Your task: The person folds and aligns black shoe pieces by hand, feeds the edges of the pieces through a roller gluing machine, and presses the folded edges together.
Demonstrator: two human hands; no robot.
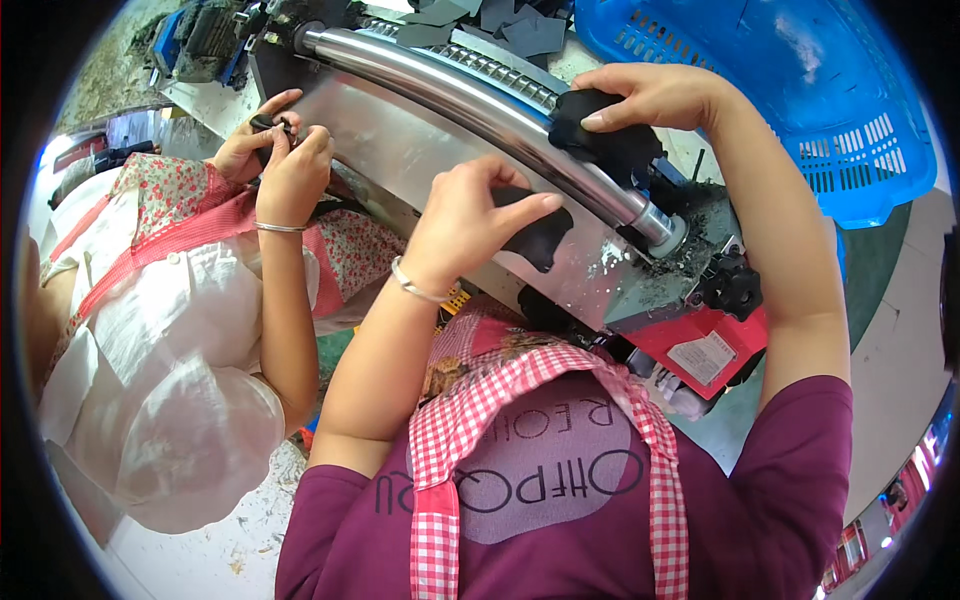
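My left hand [468,222] is over the smooth metal plate in front of a long steel roller [455,98]. Its thumb and fingers close on a thin, flat black piece [545,238] with a curved outline, which looks like leather or rubber sheet. Past the roller's right part, my right hand [660,98] grips a dark black bundle [590,128], perhaps several such pieces together. The lower side of that bundle overlaps the roller and hides part of the machine. Some fingertips of both hands are out of sight behind the black material.
A blue plastic basket [860,100] stands at the far right. Grey offcuts [535,32] lie behind the roller. Black scraps surround the roller's right end, near a black knob [735,285] and red housing [700,345]. At left, a co-worker's hands [290,175] hold a small black piece.
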